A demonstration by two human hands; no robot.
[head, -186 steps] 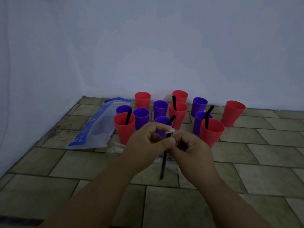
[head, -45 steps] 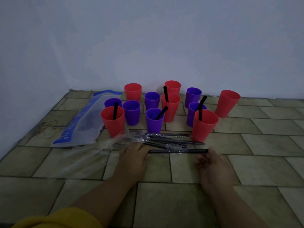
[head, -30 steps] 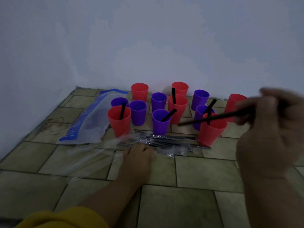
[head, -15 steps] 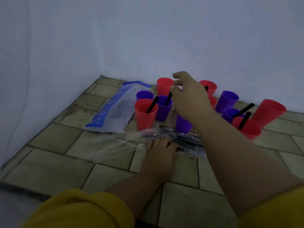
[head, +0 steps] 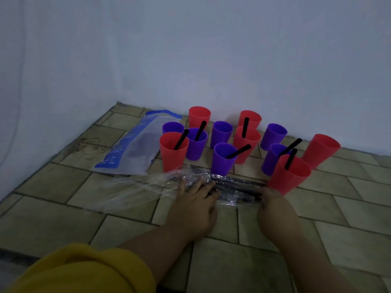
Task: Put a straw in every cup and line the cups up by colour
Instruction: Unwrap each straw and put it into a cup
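Observation:
Red and purple cups stand clustered on the tiled floor by the wall. Black straws lean in several: the front-left red cup [head: 173,153], the purple cup [head: 196,145] behind it, the middle red cup [head: 246,144], the front purple cup [head: 223,159], the right purple cup [head: 274,159] and the front-right red cup [head: 289,176]. A bundle of black straws [head: 234,188] lies in clear wrapping in front of the cups. My left hand [head: 194,205] presses flat on the wrapping. My right hand [head: 273,206] touches the bundle's right end, its fingertips hidden.
A white and blue plastic bag [head: 131,148] lies left of the cups. Loose clear film [head: 131,192] spreads left from the bundle. Walls close the corner behind and to the left. A tilted red cup [head: 320,150] stands furthest right.
My right hand has come back from the purple cup behind the front-left red one, where a straw now stands, down to the bundle's right end. My left hand stayed on the wrapping.

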